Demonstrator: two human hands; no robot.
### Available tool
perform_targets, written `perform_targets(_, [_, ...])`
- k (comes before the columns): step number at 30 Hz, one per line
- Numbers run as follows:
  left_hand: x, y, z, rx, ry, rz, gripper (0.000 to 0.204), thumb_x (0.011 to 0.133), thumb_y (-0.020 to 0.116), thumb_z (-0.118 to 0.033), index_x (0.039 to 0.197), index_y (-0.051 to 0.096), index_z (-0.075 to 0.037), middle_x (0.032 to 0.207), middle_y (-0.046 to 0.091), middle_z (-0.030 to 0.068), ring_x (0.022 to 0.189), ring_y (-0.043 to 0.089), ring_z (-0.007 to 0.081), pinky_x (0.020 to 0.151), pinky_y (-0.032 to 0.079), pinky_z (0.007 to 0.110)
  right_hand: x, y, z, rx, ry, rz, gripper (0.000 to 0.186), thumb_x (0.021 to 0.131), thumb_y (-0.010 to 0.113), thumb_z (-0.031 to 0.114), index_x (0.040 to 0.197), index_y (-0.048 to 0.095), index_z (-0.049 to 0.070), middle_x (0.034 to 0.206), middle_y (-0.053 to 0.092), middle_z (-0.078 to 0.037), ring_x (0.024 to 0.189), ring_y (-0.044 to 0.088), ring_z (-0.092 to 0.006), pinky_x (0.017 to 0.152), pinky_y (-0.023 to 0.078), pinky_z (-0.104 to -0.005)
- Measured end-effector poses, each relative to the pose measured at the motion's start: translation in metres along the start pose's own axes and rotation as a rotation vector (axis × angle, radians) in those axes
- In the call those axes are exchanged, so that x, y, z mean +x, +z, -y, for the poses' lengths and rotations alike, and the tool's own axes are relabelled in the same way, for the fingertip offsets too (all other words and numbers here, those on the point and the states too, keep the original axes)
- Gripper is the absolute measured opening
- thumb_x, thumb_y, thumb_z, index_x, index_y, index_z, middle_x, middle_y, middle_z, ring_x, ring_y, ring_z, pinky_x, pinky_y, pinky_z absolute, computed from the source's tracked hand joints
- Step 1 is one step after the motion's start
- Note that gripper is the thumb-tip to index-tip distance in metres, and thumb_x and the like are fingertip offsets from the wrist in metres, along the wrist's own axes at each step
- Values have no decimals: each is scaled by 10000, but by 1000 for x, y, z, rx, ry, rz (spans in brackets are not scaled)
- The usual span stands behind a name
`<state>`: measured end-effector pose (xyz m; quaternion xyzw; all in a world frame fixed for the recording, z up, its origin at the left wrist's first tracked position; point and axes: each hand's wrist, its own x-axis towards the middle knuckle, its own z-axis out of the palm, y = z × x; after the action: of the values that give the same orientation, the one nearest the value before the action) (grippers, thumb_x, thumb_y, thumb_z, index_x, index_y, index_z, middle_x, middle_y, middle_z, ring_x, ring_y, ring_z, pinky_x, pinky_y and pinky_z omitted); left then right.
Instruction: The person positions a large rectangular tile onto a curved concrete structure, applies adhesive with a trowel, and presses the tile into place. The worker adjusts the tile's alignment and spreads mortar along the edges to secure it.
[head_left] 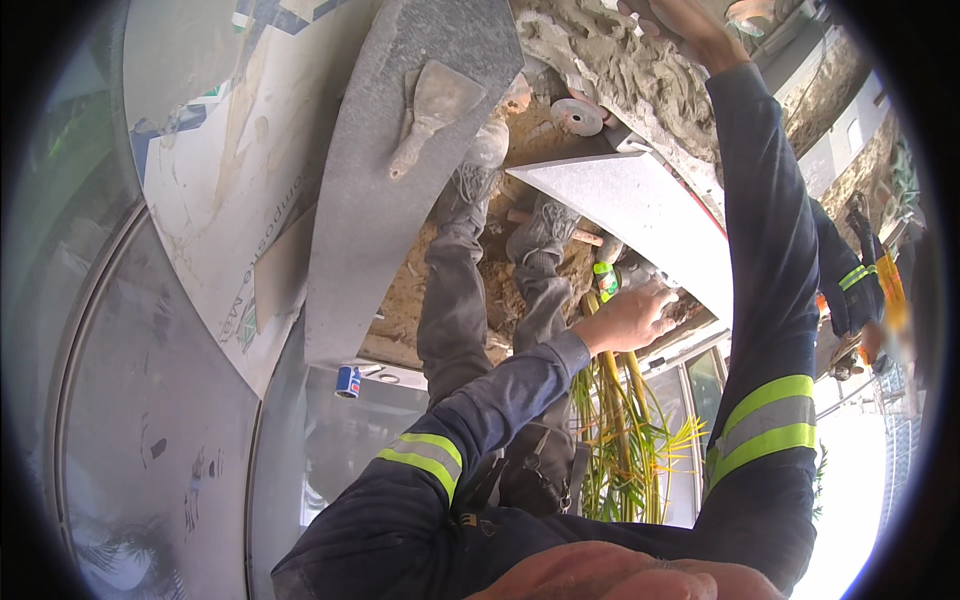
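Observation:
My left hand (632, 318) reaches toward the lower edge of a pale slab (640, 205), with its fingers bent close to that edge. Glare and the fingers hide what they hold. The slab lies at a slant beside a bank of rough wet mortar (640, 75). My right arm stretches far forward along the slab's right side. At the top edge of the picture, my right hand (692, 28) is over the mortar, its fingers partly cut off. Just left of my left hand is a bottle with a green label (606, 280).
A broad scraper (440, 105) lies on a grey slab (370, 230) to the left. Beyond my boots is a round disc (578, 117). Behind me stand a leafy plant (625, 430) and a blue can (348, 382). Another person (850, 290) is at the right.

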<state>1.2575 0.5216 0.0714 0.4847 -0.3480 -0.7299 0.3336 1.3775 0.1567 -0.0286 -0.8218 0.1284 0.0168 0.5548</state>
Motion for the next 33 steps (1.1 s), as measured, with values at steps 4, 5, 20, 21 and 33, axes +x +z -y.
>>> perform_targets(4, [1, 0, 3, -36, -10, -18, 478, 992, 661, -302, 1344, 558, 4, 1276, 598, 261, 1141, 639, 426, 974, 521, 511, 6, 4, 23, 128, 312, -52, 389, 1086, 547, 247, 1402, 651, 44, 1141, 700, -72, 988, 627, -162, 819, 492, -315])
perform_targets(5, [2, 2, 5, -37, -5, -26, 477, 993, 659, -301, 1344, 556, 5, 1279, 596, 263, 1136, 642, 429, 968, 524, 511, 9, 3, 35, 298, 602, -38, 387, 1083, 554, 252, 1385, 663, 37, 1043, 709, -46, 922, 619, -153, 769, 482, -310])
perform_targets(20, [5, 10, 11, -12, 50, -31, 486, 1000, 653, -314, 1352, 530, -2, 1271, 586, 262, 1091, 656, 436, 926, 538, 510, 52, -19, -5, -187, 798, 159, 514, 1072, 501, 423, 1423, 648, 77, 879, 631, -4, 772, 546, -114, 624, 428, -302])
perform_targets(21, [5, 8, 10, -14, 51, -52, 491, 999, 654, -312, 1357, 528, -1, 1273, 587, 263, 1107, 650, 436, 939, 534, 509, 53, -18, -8, -143, 645, 142, 492, 1069, 515, 425, 1397, 666, 91, 890, 643, -2, 774, 553, -117, 630, 445, -304])
perform_targets(33, [6, -3, 0, -86, 55, -96, 523, 1003, 662, -259, 1428, 502, 1, 1285, 582, 267, 1245, 569, 436, 1053, 471, 519, 33, -8, 75, -352, 288, -7, 313, 1045, 560, 296, 1157, 765, 87, 1101, 753, -196, 1042, 716, -289, 866, 538, -435])
